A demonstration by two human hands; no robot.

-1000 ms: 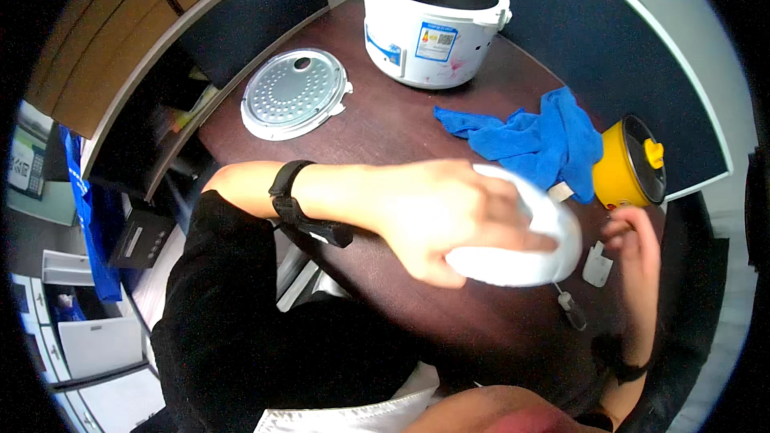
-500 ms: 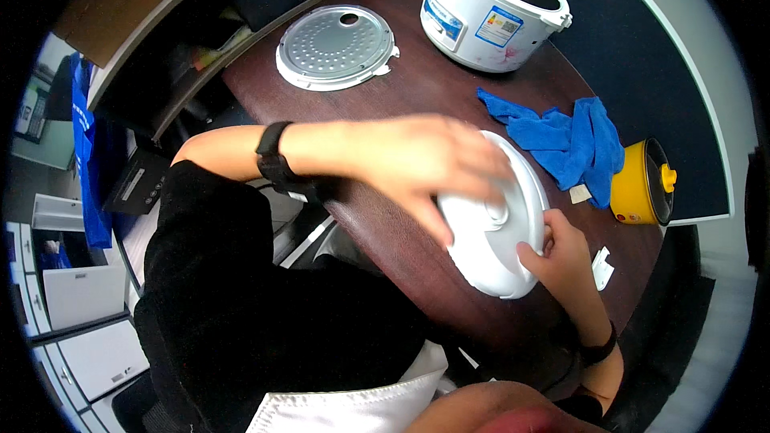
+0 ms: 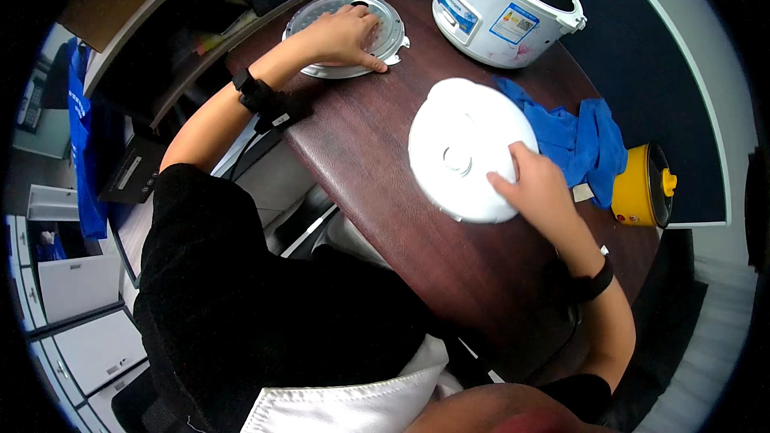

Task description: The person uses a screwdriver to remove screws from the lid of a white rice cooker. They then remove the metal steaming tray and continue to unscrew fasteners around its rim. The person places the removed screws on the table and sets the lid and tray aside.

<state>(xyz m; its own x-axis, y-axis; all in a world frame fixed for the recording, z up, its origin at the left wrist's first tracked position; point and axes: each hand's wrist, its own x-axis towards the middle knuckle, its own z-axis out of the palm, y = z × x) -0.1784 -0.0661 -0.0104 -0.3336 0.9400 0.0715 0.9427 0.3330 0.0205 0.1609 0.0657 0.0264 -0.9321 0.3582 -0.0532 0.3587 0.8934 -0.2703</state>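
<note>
A round white plastic lid (image 3: 481, 124), with a small ring in its middle, lies on or just over the brown table. My right hand (image 3: 545, 196) grips its right edge, with the thumb and a finger on the upper face; the other fingers are partly hidden. At the far left is a round grey metal inner lid (image 3: 391, 28) with a white rim and small dimples. My left hand (image 3: 345, 36) is spread over it, fingers across its top and thumb by the near rim.
A white rice cooker body (image 3: 497, 12) stands at the back with its top uncovered. A blue cloth (image 3: 589, 140) lies crumpled right of the white lid, beside a small yellow pot (image 3: 634, 184). Dark partitions (image 3: 666, 96) border the brown table (image 3: 385, 184).
My left hand has left the white lid and reached over to the metal inner lid. The white lid has moved away from me and turned from a tilt to lie flatter, with my right hand still on it.
</note>
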